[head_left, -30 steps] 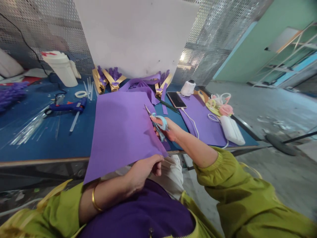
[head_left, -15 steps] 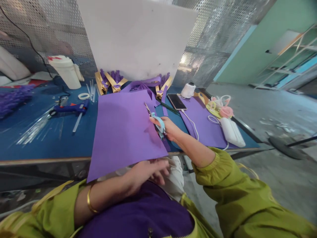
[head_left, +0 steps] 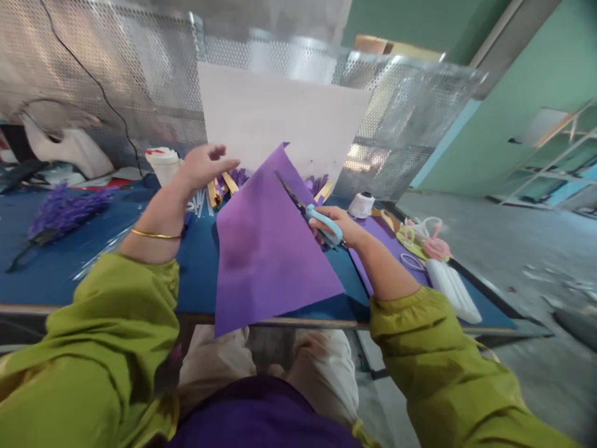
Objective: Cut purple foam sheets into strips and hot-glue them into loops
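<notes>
Here the right hand (head_left: 336, 225) grips blue-handled scissors (head_left: 311, 211) in a smooth purple sheet (head_left: 268, 249); left hand (head_left: 201, 165) hovers, fingers spread.

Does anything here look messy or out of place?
The purple sheet sticks up tilted, its corner hanging past the table edge. Clear sticks lie scattered on the blue top, and scraps litter the floor at right.

— Any writing to read here? A label, a brand, a number?

— None. The white jar (head_left: 162, 163) at the back has red marks on its lid, but they are too blurred to read.

— And the scissors (head_left: 313, 213)?

— Plain blue handles, no print that shows. The purple sheet (head_left: 265, 249) is blank too.
</notes>
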### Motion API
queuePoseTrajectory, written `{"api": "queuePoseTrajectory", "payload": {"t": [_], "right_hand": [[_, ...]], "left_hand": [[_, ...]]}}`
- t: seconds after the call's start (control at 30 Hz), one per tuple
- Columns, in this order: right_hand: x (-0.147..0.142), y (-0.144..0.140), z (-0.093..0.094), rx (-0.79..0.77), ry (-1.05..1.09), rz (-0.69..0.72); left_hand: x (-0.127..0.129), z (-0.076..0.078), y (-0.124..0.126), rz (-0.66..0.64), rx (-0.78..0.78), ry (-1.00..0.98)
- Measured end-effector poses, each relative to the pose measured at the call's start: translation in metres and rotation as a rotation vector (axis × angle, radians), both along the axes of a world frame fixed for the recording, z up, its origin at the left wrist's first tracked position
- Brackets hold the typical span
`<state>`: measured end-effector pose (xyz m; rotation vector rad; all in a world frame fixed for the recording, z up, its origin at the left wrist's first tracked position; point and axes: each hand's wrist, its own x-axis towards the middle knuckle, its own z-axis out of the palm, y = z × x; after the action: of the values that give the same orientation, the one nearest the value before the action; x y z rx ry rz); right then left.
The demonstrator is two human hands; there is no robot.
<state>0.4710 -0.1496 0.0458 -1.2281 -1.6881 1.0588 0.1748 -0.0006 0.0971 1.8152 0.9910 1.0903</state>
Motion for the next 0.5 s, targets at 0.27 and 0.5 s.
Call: {"api": "queuePoseTrajectory", "payload": {"t": [0.27,0.5], "right_hand": [[0.026,0.007,0.016,-0.162,-0.010,0.308],[0.027,0.017,0.000,-0.034,-0.039,0.060]], "left_hand": [[0.022,-0.043,0.052,-0.304,-0.062,-0.145],[0.014,-0.028,0.048,-0.171,-0.188,-0.284]]}}
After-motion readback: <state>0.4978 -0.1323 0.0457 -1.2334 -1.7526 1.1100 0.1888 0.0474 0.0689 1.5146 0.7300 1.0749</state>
